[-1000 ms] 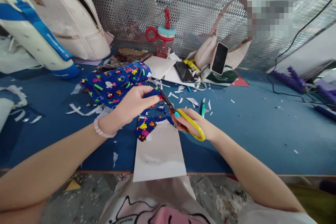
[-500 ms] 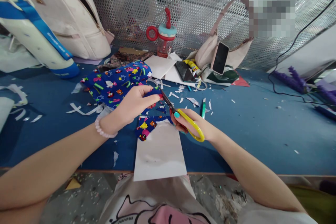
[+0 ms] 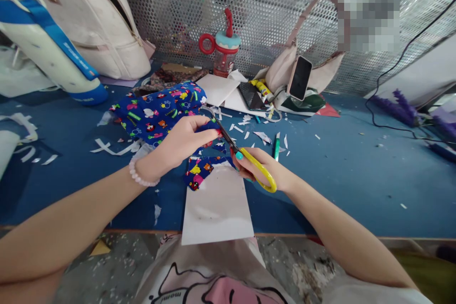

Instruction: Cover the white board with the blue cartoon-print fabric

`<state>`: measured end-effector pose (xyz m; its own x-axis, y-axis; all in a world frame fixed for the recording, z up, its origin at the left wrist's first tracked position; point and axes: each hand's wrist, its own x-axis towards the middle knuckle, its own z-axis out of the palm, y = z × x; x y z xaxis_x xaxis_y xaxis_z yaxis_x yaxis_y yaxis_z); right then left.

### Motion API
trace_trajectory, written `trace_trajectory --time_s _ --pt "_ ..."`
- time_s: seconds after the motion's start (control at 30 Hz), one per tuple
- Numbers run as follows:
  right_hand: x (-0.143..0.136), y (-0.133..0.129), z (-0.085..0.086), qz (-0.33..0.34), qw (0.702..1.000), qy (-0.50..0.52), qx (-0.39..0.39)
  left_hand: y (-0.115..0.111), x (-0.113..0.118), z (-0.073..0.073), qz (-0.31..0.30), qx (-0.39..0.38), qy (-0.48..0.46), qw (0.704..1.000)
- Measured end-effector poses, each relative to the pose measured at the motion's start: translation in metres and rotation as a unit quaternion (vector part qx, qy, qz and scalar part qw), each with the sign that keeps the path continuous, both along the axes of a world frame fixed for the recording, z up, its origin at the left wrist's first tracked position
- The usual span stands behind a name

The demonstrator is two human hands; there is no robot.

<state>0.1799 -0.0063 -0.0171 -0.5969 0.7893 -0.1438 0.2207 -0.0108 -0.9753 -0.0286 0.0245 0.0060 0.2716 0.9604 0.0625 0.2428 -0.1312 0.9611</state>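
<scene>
One bit of blue printed cloth (image 3: 211, 125) is the centre of it all, pinched in the left hand (image 3: 187, 137) just past the far end of the white card (image 3: 217, 209). Can't tell from this angle if it's a loose bit or part of something bigger. The right hand (image 3: 267, 157) is wrapped round the yellow-handled scissors (image 3: 228, 137), out by the card's far right corner, blades aimed away from the card and right up at the cloth. Whether the blades are apart or together is too small to make out.

As for what's changed: honestly, next to nothing. Compared with a second ago both hands, the scissors and the card sit practically where they were, and I can't spot a fresh cut. I'd read that as a steady hold or really slow, careful work, so it doesn't look any further along.

A patterned patch (image 3: 199, 171) lies along the card's far end, and the card's near edge pokes out past the table (image 3: 356, 175). Bigger patterned fabric (image 3: 153, 109) sits beyond the card to the left, with paper scraps (image 3: 262, 137) and a green-handled tool (image 3: 276, 147) beyond it to the right.
</scene>
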Motion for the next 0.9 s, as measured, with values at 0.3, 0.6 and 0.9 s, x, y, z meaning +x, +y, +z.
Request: trace_trajectory --time_s 0.3,0.6,0.9 --pt "0.0 0.0005 0.0019 -0.008 1.0 -0.018 0.004 0.0005 -0.001 -0.0004 -0.005 0.008 0.005 1.0" --pt "0.0009 -0.0011 -0.0034 0.009 1.0 0.011 0.0 -0.0005 0.0009 -0.0006 -0.019 -0.024 -0.021 0.999" --pt "-0.0015 -0.0004 -0.0022 -0.003 1.0 0.012 -0.007 -0.0016 0.0014 0.0023 -0.022 -0.031 -0.031 0.999"
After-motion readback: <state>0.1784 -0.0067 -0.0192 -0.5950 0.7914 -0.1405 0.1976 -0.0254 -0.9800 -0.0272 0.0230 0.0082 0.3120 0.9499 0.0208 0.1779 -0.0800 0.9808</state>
